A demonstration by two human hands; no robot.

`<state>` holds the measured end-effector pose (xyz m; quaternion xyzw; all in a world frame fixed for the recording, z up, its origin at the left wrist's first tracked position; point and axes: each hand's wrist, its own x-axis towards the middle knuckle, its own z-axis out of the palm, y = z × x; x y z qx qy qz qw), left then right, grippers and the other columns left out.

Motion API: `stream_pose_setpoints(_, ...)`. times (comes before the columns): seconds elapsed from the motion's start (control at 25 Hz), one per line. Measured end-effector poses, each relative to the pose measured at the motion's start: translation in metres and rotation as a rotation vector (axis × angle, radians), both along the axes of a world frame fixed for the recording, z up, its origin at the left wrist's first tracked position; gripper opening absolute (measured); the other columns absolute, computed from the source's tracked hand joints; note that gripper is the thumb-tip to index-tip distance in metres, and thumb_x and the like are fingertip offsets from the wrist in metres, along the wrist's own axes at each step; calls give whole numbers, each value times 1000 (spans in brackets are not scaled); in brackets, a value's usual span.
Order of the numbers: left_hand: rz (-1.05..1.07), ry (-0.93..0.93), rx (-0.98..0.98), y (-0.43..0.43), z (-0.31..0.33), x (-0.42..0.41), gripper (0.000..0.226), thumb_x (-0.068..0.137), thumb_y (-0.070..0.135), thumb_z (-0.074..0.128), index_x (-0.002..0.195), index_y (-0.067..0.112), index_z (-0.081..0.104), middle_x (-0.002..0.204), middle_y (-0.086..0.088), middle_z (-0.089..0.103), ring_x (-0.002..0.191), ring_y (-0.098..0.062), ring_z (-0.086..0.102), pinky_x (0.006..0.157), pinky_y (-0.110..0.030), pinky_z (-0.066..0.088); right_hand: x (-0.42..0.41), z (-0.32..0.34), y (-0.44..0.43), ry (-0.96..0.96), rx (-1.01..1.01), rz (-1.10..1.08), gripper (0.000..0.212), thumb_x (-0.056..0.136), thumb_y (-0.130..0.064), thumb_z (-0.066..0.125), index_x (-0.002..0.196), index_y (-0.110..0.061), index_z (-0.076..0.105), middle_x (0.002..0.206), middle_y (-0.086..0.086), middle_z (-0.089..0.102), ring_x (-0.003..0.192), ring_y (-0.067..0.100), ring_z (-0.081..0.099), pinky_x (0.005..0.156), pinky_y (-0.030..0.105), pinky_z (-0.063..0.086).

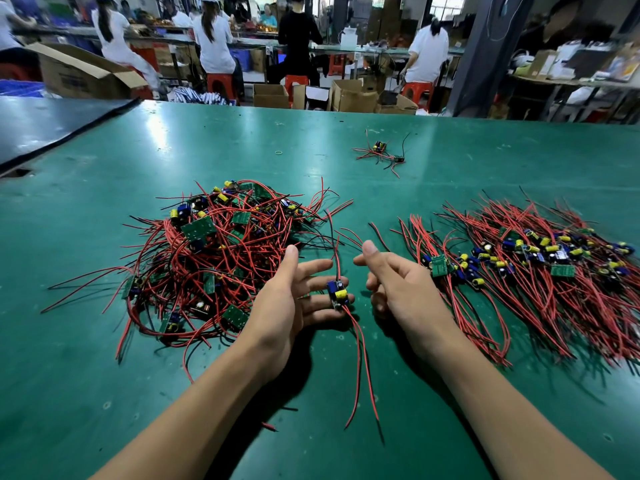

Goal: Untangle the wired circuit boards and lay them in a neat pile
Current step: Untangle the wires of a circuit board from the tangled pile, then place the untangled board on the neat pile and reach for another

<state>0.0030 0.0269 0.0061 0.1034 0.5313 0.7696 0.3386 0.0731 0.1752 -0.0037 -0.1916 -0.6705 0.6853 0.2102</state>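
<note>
Sorted pile [540,268] cut off right; tangled heap [214,244] underside hidden.

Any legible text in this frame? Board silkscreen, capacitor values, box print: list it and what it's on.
No text can be read anywhere.
Cardboard box: dark print on its side, too blurred to read.
Board on the left hand: component markings too small.
Tangled heap: board and capacitor print too small.
Sorted pile: the same, too small.
</note>
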Motion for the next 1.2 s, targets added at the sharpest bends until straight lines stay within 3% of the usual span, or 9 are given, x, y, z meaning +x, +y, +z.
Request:
stream_pose_setpoints(0.12,-12,-12,17,1,0,-2,66,98,59,25,120,9,62,102,-15,73,78,-25,71,68,-35,60,5,0,-6,-7,239,-30,50,71,-69,74,90,-22,71,65,-11,57,56,4,48,57,22,40)
stream_pose_setpoints(0.32,-66,-17,10,1,-1,-2,66,95,65,24,125,18,60,110,-11,72,84,-21,71,76,-34,59,8,-2,-21,-24,603,-40,34,70,-38,84,89,-26,58,88,-6,62,74,4,56,66,11,43)
stream_pose_setpoints(0.44,-92,12,15,1,-2,1,58,96,61,28,124,22,59,113,-5,72,92,-18,72,77,-31,59,7,-3,-21,-8,648,-87,22,79,-19,81,90,-24,63,91,-4,67,80,6,62,73,17,48)
stream_pose_setpoints(0.56,-67,151,-64,2,-3,8,34,101,38,42,118,18,63,113,-6,72,96,-23,72,85,-37,57,8,1,-1,-11,698,-262,19,82,-19,80,95,-24,68,92,-5,67,81,5,63,77,13,46)
stream_pose_setpoints(0.72,-29,378,-177,-2,-5,15,15,98,15,55,103,13,69,92,-4,73,69,-12,65,63,-28,52,18,9,31,-209,863,-481,36,85,-23,78,119,-15,68,107,1,57,101,23,57,94,27,41)
stream_pose_setpoints(0.84,11,449,-233,-5,-4,18,12,96,14,57,103,16,67,75,3,69,58,-18,63,53,-30,50,21,10,27,-208,1007,-375,33,87,-24,76,117,-14,70,110,4,61,103,23,57,96,30,41)
stream_pose_setpoints(0.92,50,422,-222,-5,-4,18,13,97,9,56,108,14,60,79,-8,67,50,-25,62,44,-28,49,20,9,17,-191,1027,-162,21,89,-27,74,107,-16,74,103,0,67,99,18,61,93,27,44)
stream_pose_setpoints(1.0,85,351,-205,-3,-5,17,19,97,6,54,116,11,52,86,-17,62,48,-27,60,41,-28,47,17,7,11,-309,1085,-55,22,93,-39,66,100,-21,76,100,-1,71,100,20,62,92,36,48)
stream_pose_setpoints(1.2,103,229,-158,-2,-6,13,47,97,4,52,139,16,36,95,-17,63,49,-29,63,45,-30,50,23,12,24,-425,1074,-277,29,94,-43,62,102,-20,76,103,5,74,98,29,66,90,43,51)
